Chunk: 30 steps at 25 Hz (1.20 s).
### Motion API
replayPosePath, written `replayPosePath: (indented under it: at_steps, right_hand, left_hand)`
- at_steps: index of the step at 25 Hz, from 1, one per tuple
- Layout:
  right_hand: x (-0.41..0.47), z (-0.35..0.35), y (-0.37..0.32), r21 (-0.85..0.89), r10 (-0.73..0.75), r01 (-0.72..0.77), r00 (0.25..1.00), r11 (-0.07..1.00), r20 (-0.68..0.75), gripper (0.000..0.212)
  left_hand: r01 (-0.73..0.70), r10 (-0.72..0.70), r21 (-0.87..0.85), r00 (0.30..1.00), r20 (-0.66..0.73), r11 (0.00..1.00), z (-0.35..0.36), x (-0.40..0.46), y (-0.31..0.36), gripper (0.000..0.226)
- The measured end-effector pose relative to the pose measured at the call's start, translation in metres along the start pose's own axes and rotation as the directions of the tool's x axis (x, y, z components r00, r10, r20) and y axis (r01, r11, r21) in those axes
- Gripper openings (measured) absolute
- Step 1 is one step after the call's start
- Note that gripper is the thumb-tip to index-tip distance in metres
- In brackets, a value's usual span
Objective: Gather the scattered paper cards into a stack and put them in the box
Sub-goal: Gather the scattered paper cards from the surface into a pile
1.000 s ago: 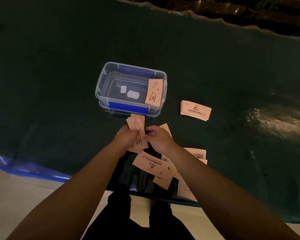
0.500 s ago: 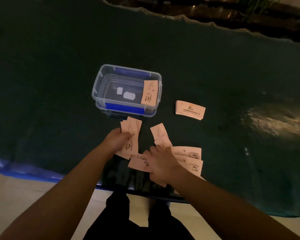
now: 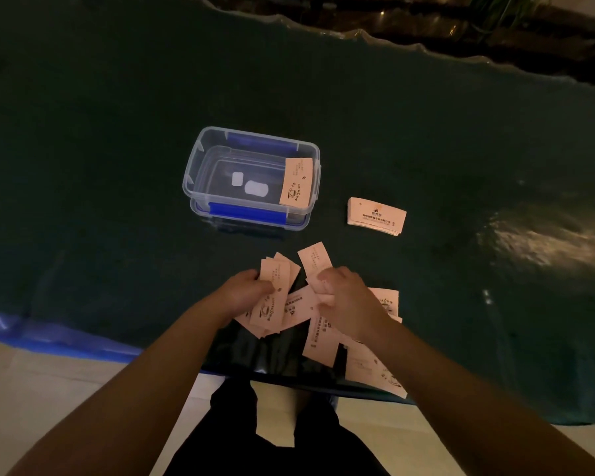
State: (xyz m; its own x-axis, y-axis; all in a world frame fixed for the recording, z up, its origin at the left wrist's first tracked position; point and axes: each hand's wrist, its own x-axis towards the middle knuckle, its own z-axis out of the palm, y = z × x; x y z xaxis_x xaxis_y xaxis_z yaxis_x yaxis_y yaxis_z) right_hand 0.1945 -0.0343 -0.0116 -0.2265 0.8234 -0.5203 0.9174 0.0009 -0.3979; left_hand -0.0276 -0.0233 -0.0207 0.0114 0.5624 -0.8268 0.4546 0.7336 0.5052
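Note:
A clear plastic box [image 3: 200,156] with blue clips stands on the dark green table cover. One pink card [image 3: 296,182] leans inside its right end. My left hand [image 3: 243,292] grips a loose fan of pink cards [image 3: 272,297] just in front of the box. My right hand [image 3: 347,304] pinches one card [image 3: 303,305] and brings it up against that fan. Several more cards [image 3: 368,369] lie scattered under and behind my right wrist, near the table's front edge. A small neat stack of cards [image 3: 377,216] rests to the right of the box.
The green cover [image 3: 117,97] spreads wide on all sides; its wavy far edge runs along the top. A bright reflection [image 3: 543,242] lies at the right. A blue edge strip [image 3: 49,334] marks the near left side, with pale floor and my dark trousers below.
My right hand has lifted from the scattered cards with one card and moved up and left toward the fan in my left hand. My left hand has stayed in place.

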Motion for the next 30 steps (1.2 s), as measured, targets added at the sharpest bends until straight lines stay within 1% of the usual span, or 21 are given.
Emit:
replayPosePath:
  at_steps: [2,4,6,8,9,13,16,19,22,24,27,30]
  right_hand:
    - [-0.013,0.005,0.014,0.152,0.169,-0.157,0.983,0.976,-0.073,0.034]
    - [-0.027,0.018,0.026,0.246,0.311,-0.294,0.95,0.923,-0.03,0.017]
    - [-0.038,0.034,0.033,0.381,0.416,-0.405,0.908,0.832,0.057,0.014]
    - [-0.042,0.051,0.035,0.477,0.469,-0.455,0.878,0.752,0.097,0.016]
    - [-0.042,0.057,0.034,0.505,0.478,-0.462,0.872,0.729,0.107,0.016]
    - [-0.039,0.069,0.023,0.609,0.485,-0.447,0.867,0.655,0.115,0.013]
    - [-0.038,0.07,0.017,0.643,0.463,-0.412,0.881,0.645,0.1,0.013]
    - [-0.037,0.071,0.011,0.7,0.455,-0.387,0.885,0.6,0.099,0.015]
    - [-0.041,0.07,0.005,0.756,0.451,-0.356,0.888,0.55,0.09,0.019]
    - [-0.043,0.067,-0.001,0.797,0.412,-0.3,0.908,0.524,0.071,0.027]
    - [-0.046,0.061,-0.011,0.829,0.361,-0.219,0.932,0.515,0.022,0.038]
    - [-0.049,0.059,-0.017,0.843,0.346,-0.197,0.938,0.501,0.014,0.037]
  left_hand:
    - [0.008,-0.009,0.011,1.0,0.014,1.0,0.004,0.0,0.001,0.038]
    - [0.018,-0.018,0.023,1.0,0.023,1.0,0.01,0.0,0.003,0.04]
    - [0.035,-0.036,0.047,0.999,0.014,0.998,0.017,0.0,0.005,0.04]
    - [0.052,-0.052,0.055,0.999,0.007,0.997,0.024,0.002,0.005,0.04]
    - [0.062,-0.062,0.052,0.998,0.006,0.997,0.028,0.004,0.005,0.04]
    - [0.075,-0.075,0.042,0.997,-0.008,0.996,0.04,0.006,0.002,0.037]
    - [0.042,-0.041,0.048,0.999,-0.014,0.998,0.048,0.001,-0.002,0.042]
    - [0.007,-0.005,0.122,1.0,-0.017,0.992,0.054,-0.001,-0.006,0.047]
    - [-0.007,0.026,0.241,0.997,-0.072,0.971,0.061,-0.005,-0.009,0.045]
    - [-0.042,0.064,0.27,0.995,-0.073,0.962,0.067,-0.007,-0.009,0.043]
    - [-0.049,0.068,0.256,0.995,-0.069,0.966,0.073,-0.012,-0.006,0.041]
    - [-0.038,0.056,0.211,0.995,-0.081,0.977,0.075,-0.012,-0.007,0.045]
